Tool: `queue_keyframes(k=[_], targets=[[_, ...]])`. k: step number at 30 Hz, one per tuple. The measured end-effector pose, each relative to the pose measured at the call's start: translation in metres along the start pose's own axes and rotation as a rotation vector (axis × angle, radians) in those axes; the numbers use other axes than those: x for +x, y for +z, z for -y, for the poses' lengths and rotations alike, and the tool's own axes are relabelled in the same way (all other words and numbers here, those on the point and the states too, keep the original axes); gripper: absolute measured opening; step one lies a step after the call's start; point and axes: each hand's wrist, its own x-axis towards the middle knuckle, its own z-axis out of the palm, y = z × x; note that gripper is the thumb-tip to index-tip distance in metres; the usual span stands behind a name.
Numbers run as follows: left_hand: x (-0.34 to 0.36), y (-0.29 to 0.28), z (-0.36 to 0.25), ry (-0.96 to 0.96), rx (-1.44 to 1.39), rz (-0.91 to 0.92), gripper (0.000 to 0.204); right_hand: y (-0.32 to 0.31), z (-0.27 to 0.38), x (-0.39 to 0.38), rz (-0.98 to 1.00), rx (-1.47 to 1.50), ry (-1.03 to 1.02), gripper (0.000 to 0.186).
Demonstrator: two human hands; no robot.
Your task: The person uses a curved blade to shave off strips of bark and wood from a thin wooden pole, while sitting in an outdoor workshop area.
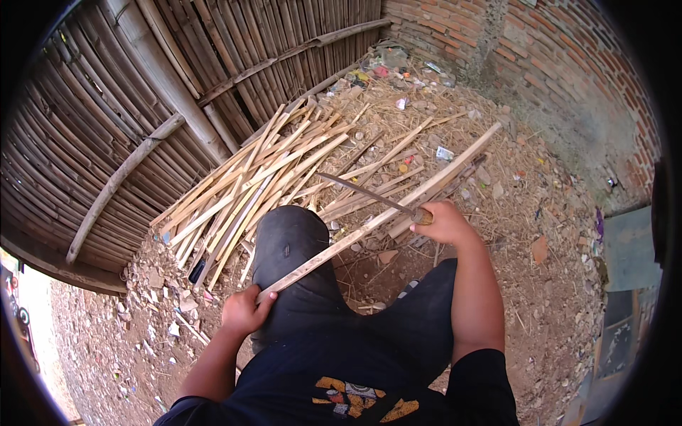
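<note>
My left hand (242, 311) is closed round the near end of a long pale bamboo strip (334, 250), which rests across my bent left knee. The strip slants away to the far right. In my right hand (444, 224) is the wooden handle of a long knife (366, 190) with a thin, dark, slightly curved blade. Its tip points to the left and away from me, over the ground. The blade meets the line of the strip near the handle; whether they touch I cannot tell.
A pile of split bamboo strips (263, 170) lies beyond my left knee. At left leans a bamboo pole wall (142, 92); a brick wall (547, 64) closes the far right. Straw, stones and litter cover the ground (540, 284). Grey panels (631, 248) stand at the right edge.
</note>
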Motion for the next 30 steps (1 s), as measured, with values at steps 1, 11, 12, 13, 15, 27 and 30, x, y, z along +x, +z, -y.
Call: queue_keyframes(k=[1, 11, 12, 13, 15, 27, 30], targets=[[-0.001, 0.001, 0.001, -0.001, 0.004, -0.003, 0.051, -0.003, 0.005, -0.001, 0.014, -0.035, 0.014, 0.056], [0.0, 0.0, -0.001, 0.0, 0.0, -0.001, 0.051, -0.008, -0.026, -0.003, -0.18, 0.139, 0.132, 0.048], [0.0, 0.001, -0.001, -0.001, 0.0, 0.0, 0.051, -0.008, -0.026, -0.004, -0.197, 0.133, 0.13, 0.049], [0.0, 0.001, -0.001, -0.002, 0.002, 0.0, 0.051, -0.008, -0.024, -0.004, -0.189, 0.127, 0.127, 0.05], [0.0, 0.001, -0.002, -0.003, -0.002, 0.0, 0.051, -0.01, -0.018, -0.004, -0.174, 0.114, 0.121, 0.051], [0.0, 0.002, 0.002, 0.011, -0.002, -0.007, 0.051, -0.004, -0.015, 0.001, -0.116, 0.002, 0.072, 0.058], [0.0, 0.003, 0.003, 0.019, 0.004, -0.008, 0.051, -0.003, -0.017, 0.0, -0.14, 0.008, 0.052, 0.058]])
